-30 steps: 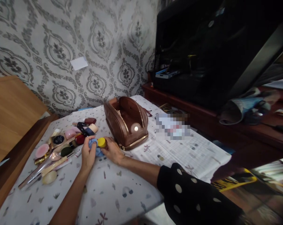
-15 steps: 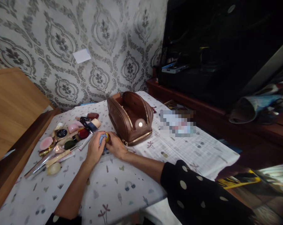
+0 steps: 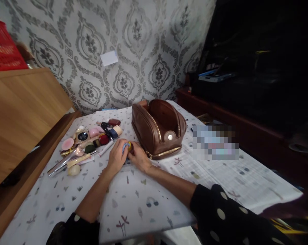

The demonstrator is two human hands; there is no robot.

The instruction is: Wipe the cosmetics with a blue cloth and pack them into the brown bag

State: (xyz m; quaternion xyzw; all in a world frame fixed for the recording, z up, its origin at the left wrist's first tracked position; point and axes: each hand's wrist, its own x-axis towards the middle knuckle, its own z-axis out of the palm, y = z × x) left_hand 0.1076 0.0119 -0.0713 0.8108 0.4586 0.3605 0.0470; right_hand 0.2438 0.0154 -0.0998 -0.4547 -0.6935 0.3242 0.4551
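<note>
Over the patterned white cloth, my left hand (image 3: 117,156) closes around a small light blue item (image 3: 125,146) that looks soft; its kind is unclear. My right hand (image 3: 140,159) meets it from the other side, fingers pinched at a small yellow item (image 3: 130,145) against the blue one. Fingers hide much of both. Just beyond my right hand stands a brown toiletry bag (image 3: 159,132), unzipped, its flap folded outward. To the left of my hands lies a pile of makeup, with a pink round compact (image 3: 67,144), a red item (image 3: 103,139) and a silver tube (image 3: 62,165).
The printed cloth (image 3: 141,190) covers the table. A blurred-out flat item (image 3: 215,142) lies right of the bag. A wooden panel (image 3: 29,112) borders the left, below a red box (image 3: 6,47). A dark screen (image 3: 266,64) stands at the right, near the wall.
The head view has turned left, so everything sits farther right and the red box shows. Both hands stay together around the blue and yellow items, with little other movement.
</note>
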